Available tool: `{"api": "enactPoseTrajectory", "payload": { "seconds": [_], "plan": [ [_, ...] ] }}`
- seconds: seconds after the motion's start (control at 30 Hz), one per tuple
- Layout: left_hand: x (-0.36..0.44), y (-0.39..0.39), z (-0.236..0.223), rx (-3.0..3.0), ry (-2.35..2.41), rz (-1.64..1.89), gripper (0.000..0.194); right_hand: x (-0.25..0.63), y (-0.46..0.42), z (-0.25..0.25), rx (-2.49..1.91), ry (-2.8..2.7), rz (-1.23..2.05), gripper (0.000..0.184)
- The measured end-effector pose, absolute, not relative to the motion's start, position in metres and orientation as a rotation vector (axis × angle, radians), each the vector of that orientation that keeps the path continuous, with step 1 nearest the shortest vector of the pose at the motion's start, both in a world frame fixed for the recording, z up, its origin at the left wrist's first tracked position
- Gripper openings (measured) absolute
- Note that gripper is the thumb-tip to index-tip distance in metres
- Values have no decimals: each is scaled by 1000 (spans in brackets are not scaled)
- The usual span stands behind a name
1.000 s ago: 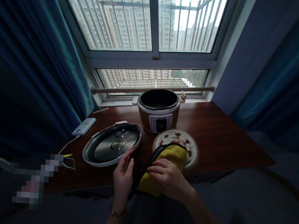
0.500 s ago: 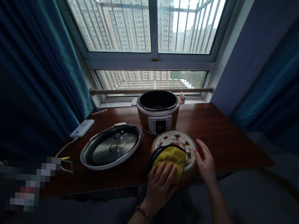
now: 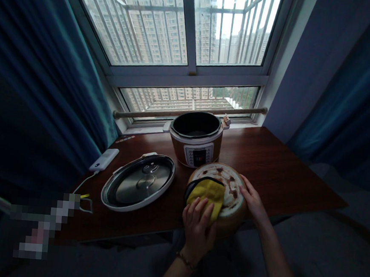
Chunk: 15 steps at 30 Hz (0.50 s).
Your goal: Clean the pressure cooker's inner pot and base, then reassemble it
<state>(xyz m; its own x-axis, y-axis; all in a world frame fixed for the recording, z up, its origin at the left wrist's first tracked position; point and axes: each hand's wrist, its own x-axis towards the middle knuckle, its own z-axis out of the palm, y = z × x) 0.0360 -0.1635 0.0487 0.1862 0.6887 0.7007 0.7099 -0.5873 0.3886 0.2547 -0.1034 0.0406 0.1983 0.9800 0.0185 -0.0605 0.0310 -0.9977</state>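
A round thing [image 3: 233, 178] with a white top mottled by brown patches and a tan side stands at the table's front edge; I cannot tell its kind. My left hand [image 3: 197, 225] presses a yellow cloth [image 3: 211, 192] with a dark border onto its near left part, fingers bent over the fabric. At the right rim, my right hand [image 3: 252, 199] grips the round thing, thumb and fingers against its edge. Just behind stands an uncovered electric cooker [image 3: 180, 144] with a dark inner pot and a front control panel. A round lid [image 3: 154, 200] lies inner side up on the left.
A white power bank [image 3: 104, 160] with a cable lies on the left of the brown wooden table [image 3: 260, 157]. Beyond the table are a window and a horizontal rail [image 3: 155, 114]. Blue curtains [image 3: 77, 74] hang at both sides. A blurred patch covers something at lower left.
My left hand and the yellow cloth have shifted slightly left on the round thing. My right hand has come from hovering at its edge to gripping the rim, and its side shows more.
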Motion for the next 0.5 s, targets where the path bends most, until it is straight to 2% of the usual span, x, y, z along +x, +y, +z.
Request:
{"api": "enactPoseTrajectory", "payload": {
  "seconds": [0.2,0.27,0.4,0.5],
  "plan": [
    [16,-120,65,-2533,-1836,-1771,34,254,-104,42,-1259,-1042,1050,60],
    [7,-99,68,-2635,-1909,-1930,38,253,-105,42,-1250,-1050,1045,59],
    [-4,-54,72,-2813,-2181,-2466,51,252,-104,42,-1232,-1073,1035,57],
    [-4,-28,75,-2940,-2304,-2620,50,252,-103,41,-1237,-1066,1029,57]
  ]
}}
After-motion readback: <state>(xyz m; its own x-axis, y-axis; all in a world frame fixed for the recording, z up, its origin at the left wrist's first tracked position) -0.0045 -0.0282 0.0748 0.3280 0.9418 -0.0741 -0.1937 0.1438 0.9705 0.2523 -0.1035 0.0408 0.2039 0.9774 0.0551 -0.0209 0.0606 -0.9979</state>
